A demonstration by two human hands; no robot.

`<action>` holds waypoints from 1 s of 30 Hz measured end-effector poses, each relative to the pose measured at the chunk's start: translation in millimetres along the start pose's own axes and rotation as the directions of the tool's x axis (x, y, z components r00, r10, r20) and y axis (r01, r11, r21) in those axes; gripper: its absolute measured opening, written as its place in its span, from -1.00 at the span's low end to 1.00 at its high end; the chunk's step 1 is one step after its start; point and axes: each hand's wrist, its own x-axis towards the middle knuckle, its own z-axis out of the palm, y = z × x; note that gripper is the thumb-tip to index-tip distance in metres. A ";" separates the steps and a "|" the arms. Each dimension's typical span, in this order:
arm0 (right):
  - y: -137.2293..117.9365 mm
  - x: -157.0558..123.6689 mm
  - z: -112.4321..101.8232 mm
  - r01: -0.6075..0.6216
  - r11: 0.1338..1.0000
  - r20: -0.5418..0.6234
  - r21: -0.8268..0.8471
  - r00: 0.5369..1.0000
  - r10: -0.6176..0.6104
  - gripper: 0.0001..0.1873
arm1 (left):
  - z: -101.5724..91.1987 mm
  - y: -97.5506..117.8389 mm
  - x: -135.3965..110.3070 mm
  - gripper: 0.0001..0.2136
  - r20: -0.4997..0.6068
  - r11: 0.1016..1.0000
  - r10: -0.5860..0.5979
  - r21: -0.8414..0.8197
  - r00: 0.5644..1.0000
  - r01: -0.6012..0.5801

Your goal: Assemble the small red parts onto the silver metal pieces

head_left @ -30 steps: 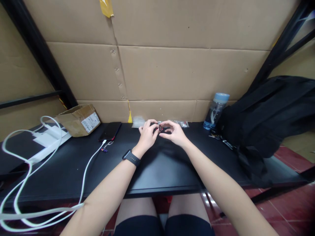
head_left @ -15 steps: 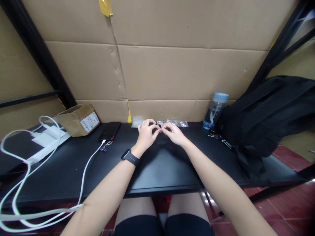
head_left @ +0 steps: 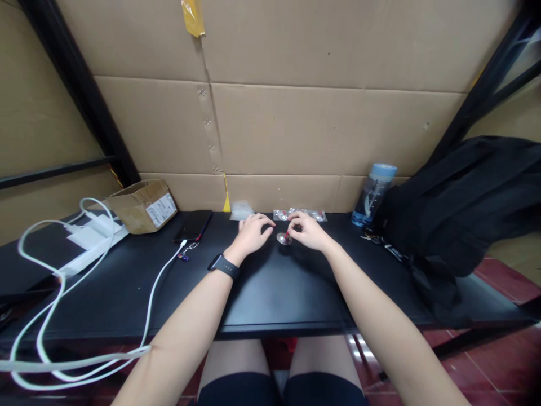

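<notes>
Pinching a small red piece [head_left: 287,234] with our right hand [head_left: 307,231] over a silver disc [head_left: 283,239] on the table [head_left: 270,293]; left hand [head_left: 252,233] is resting loosely curled, empty. Probably seating it; next needs steady alignment.

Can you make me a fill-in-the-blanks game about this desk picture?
1. The smartwatch is on the person's ____ wrist.
2. The water bottle has a ____ lid.
3. The phone lies between the cardboard box and the left hand, and its colour is ____.
4. The right hand pinches a small red piece beside a shiny round ____ disc.

Missing words: left; blue; black; metal
</notes>
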 end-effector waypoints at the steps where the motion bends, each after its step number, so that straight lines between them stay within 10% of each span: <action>1: 0.5 -0.6 -1.5 -0.002 1.000 0.020 -0.021 1.000 0.002 -0.92 | -4.2 -6.8 1.0 -0.83 -0.026 0.998 -0.041 0.040 0.999 0.042; 9: 11.8 -7.5 -17.4 -0.010 0.999 0.302 0.050 0.953 -0.005 -0.94 | -25.5 -60.2 -0.8 -0.91 0.059 0.966 -0.208 0.168 0.976 0.195; 17: 61.5 -11.2 -20.6 -0.266 0.915 -0.087 -0.304 0.964 0.251 -0.76 | -22.4 -57.4 0.6 -0.93 0.116 0.970 -0.128 0.223 0.985 0.100; 30: 75.9 -13.5 -17.5 -0.342 0.890 -0.070 -0.301 0.939 0.336 -0.67 | -26.0 -45.0 -1.6 -0.92 0.200 0.970 -0.123 0.231 0.972 0.076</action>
